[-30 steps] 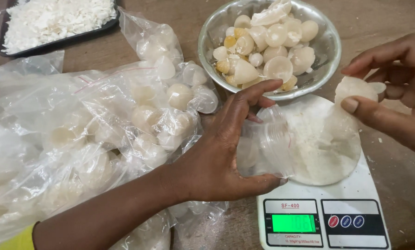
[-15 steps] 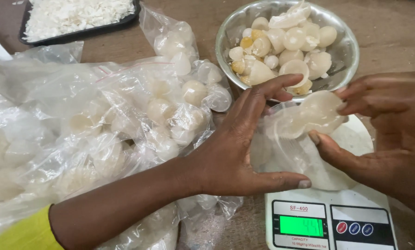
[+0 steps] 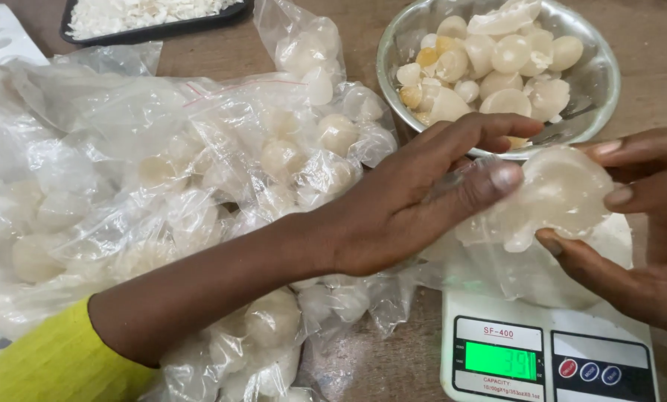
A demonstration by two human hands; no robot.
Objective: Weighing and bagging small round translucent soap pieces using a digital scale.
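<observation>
Hands (image 3: 423, 201) around pale fruit (image 3: 560, 190)

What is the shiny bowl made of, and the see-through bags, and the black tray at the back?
The bowl looks like polished steel: silvery, with bright reflections on its wall. The bags look like thin clear plastic film: glossy, crinkled, with the pale round pieces showing through. The black tray is probably plastic, smooth and slightly shiny, though only part of it shows.

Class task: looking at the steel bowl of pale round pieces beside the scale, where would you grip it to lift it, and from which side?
Probably by the steel bowl rim on the far right: its rolled lip shows bare there, while both hands crowd the near edge.
</observation>
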